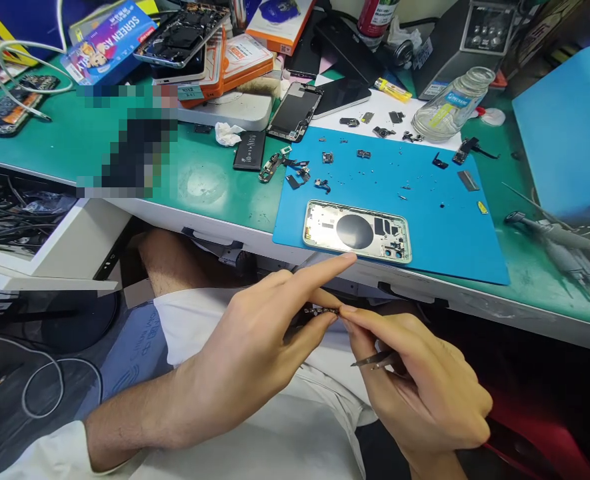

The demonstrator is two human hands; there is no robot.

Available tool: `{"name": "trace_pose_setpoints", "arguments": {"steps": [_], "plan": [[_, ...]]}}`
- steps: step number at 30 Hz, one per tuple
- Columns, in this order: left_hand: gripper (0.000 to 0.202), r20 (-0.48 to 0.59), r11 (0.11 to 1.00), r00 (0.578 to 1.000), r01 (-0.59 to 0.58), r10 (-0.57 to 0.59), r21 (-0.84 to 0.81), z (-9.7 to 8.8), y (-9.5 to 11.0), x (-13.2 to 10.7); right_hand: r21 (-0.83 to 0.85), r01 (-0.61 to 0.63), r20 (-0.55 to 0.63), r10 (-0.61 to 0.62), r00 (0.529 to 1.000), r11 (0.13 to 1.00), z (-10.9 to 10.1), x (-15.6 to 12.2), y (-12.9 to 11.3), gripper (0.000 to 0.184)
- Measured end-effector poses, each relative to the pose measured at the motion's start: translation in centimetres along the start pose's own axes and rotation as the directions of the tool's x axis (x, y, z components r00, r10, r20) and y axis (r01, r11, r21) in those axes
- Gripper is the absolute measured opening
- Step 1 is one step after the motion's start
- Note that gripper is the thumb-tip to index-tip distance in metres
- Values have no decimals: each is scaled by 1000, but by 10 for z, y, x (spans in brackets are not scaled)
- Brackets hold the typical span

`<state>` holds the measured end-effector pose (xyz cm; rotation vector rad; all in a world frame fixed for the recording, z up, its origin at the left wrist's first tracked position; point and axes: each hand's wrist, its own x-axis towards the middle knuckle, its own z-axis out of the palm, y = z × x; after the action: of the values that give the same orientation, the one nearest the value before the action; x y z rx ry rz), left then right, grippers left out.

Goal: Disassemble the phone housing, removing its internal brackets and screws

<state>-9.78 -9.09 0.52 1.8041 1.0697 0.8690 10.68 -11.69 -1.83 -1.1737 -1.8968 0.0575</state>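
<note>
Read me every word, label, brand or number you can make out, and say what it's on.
"SCREEN AS": blue box.
"MECHANIC", probably; blurred: label on the glass jar.
All other print, including that on the black battery, orange boxes and red bottle: too small or blurred.

Small dark component (319,311) near tweezers (373,360)

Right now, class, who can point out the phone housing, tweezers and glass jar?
Phone housing (355,231): head view, the dark round middle of its inner face.
Tweezers (377,358): head view, one of the dark prongs.
Glass jar (455,102): head view, its labelled side.
</note>
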Motion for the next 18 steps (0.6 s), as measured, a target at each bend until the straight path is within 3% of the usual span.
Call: {"name": "trace_pose_setpoints", "arguments": {"steps": [7,13,18], "plan": [[55,-3,1000,1000,-11,11,-4,1,-2,0,52,-55,-7,56,998,997,1,-1,-1,40],[57,-1,998,999,44,-44,-39,2,-4,0,37,68,46,-69,997,997,-2,1,3,41],[53,5,975,994,108,-109,-192,0,-6,-2,182,22,88,-39,995,983,-4,-1,8,52]]}}
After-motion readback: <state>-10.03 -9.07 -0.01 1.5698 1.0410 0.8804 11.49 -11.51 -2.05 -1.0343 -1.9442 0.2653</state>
